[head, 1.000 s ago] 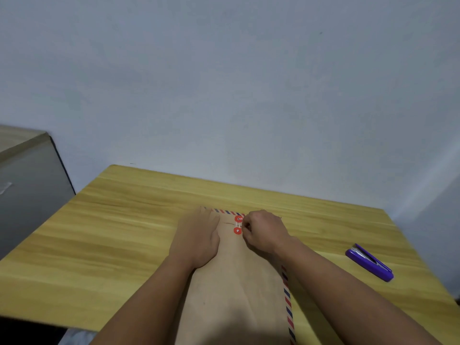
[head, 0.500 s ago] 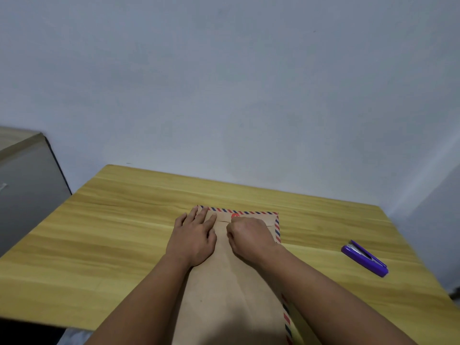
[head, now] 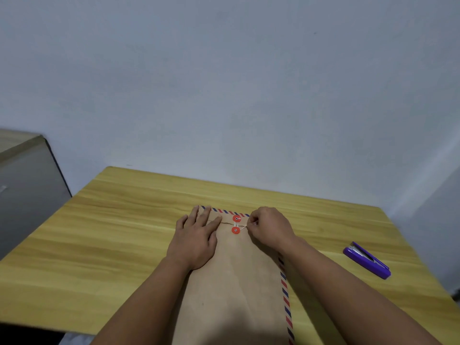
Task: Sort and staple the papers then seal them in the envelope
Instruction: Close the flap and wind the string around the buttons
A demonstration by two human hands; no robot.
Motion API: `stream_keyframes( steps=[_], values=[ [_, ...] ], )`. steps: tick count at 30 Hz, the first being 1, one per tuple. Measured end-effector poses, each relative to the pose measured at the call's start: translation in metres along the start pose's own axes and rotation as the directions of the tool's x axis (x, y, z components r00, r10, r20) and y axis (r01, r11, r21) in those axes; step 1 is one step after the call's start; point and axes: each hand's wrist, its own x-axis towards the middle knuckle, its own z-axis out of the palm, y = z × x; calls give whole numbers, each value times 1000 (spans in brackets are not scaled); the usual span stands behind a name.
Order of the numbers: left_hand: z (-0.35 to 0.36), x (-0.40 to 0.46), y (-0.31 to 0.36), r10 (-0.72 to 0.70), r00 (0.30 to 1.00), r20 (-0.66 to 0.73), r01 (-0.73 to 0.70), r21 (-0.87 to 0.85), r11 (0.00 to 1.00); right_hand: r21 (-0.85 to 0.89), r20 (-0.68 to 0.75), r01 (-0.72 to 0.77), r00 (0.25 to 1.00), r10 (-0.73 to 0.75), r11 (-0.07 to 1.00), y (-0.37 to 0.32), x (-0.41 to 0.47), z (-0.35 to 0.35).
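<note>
A brown envelope (head: 239, 277) with a red-and-blue striped border lies lengthwise on the wooden table (head: 99, 245), its flap folded down at the far end. Two red button discs (head: 236, 224) sit on the flap and body, with a thin white string (head: 242, 227) running between them. My left hand (head: 196, 240) presses flat on the envelope's left side beside the flap. My right hand (head: 270, 229) pinches the string just right of the discs. No papers are in sight.
A purple stapler (head: 367, 260) lies on the table to the right of my right arm. A grey cabinet (head: 25, 190) stands off the table's left side. A plain wall rises behind the table's far edge.
My right hand has moved from over the discs to their right side, uncovering both red discs and drawing the string sideways. My left hand stays pressed on the envelope.
</note>
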Motion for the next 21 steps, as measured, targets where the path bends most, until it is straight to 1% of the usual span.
stream_keyframes(
  steps=[3, 5, 7, 12, 21],
  values=[
    [-2, 0, 0, 21, 999, 31, -22, 12, 1000, 87, 36, -88, 996, 86, 992, -3, 16, 0],
    [-2, 0, 0, 20, 999, 42, -21, 14, 1000, 102, 65, -113, 992, 106, 988, -5, 26, -1],
    [-3, 0, 0, 19, 999, 40, -20, 10, 1000, 83, 99, -116, 989, 108, 990, -6, 34, 0],
    [-3, 1, 0, 19, 999, 46, -19, -4, 1000, -23, 141, -67, 988, 70, 997, -11, 49, 4],
    [-4, 2, 0, 13, 999, 44, -13, -7, 1000, -98, 271, -125, 951, 148, 987, -36, 70, -2]
  ],
)
